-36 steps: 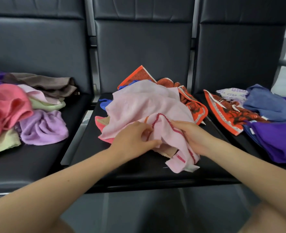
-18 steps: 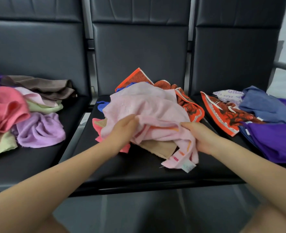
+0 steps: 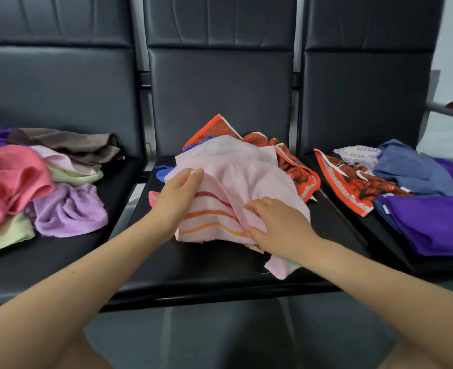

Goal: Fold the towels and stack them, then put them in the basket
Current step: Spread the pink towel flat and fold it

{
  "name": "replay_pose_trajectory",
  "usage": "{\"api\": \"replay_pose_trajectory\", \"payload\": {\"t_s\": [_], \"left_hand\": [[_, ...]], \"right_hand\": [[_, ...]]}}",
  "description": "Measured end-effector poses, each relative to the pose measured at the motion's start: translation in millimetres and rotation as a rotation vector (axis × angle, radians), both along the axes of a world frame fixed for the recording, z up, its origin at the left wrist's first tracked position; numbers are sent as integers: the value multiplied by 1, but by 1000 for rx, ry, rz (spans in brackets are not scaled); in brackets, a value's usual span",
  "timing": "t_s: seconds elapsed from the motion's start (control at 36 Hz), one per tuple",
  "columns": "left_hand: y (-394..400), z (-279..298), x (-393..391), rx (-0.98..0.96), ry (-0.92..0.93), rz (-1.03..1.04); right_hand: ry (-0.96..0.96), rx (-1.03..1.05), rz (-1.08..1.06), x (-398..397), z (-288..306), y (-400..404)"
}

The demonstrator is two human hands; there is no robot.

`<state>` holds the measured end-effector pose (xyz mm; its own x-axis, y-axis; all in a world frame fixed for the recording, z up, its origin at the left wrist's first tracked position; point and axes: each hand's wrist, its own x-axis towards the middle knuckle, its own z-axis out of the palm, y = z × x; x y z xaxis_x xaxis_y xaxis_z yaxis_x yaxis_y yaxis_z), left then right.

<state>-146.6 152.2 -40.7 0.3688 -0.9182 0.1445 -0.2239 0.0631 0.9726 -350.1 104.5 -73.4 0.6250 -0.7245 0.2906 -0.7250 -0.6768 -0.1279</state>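
- The pink towel (image 3: 236,187) lies heaped on the middle seat (image 3: 220,265), atop orange towels (image 3: 297,171).
- The left hand (image 3: 178,201), at its 9 o'clock edge, pinches a fold, fingers (image 3: 193,173) together.
- The right hand (image 3: 278,227), at 5 o'clock, grips the striped hem, fingers (image 3: 254,206) curled.

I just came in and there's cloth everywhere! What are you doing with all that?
A person is sorting towels on a row of black seats. Both hands, left and right, hold a pink striped towel on the middle pile. More crumpled towels lie on the seats either side. Nothing is folded yet, and no basket shows.
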Motion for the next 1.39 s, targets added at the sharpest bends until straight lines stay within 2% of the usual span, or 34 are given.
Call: {"api": "replay_pose_trajectory", "payload": {"t_s": [0.11,0.17,0.25,0.42,0.47,0.53,0.69,0.75,0.86,0.97,1.08,1.17,1.31,1.39], "left_hand": [[1,2,9,40,-65,27],[1,2,12,35,-33,53],[-6,-2,21,-3,-21,112],[-12,-6,46,3,-12,276],[-13,-6,52,-11,-24,308],[-14,-7,56,-20,-59,319],[-16,-8,60,-15,-142,319],[-19,-9,62,-25,-156,328],[-24,-11,64,-17,-169,338],[-29,-13,61,-16,-176,279],[-39,-17,56,47,-207,229],[-49,-21,57,112,-222,270],[-56,-22,60,191,39,236],[-55,-18,56,133,38,218]], "right_hand": [[225,-68,97,3,-5,8],[328,-87,174,8,-10,15],[310,-19,187,13,-6,20],[92,293,8,2,27,7],[-81,416,-63,-11,35,-2],[-208,448,-86,-26,41,-10],[-245,562,-103,-65,43,-36],[-314,570,-129,-71,39,-43],[-642,626,-203,-70,34,-55],[-963,617,-393,-61,33,-70],[-1038,619,-484,-46,27,-84],[-1047,685,-500,-28,24,-88],[-1069,866,-469,-10,22,-89],[-1122,810,-425,-8,22,-89]]}}
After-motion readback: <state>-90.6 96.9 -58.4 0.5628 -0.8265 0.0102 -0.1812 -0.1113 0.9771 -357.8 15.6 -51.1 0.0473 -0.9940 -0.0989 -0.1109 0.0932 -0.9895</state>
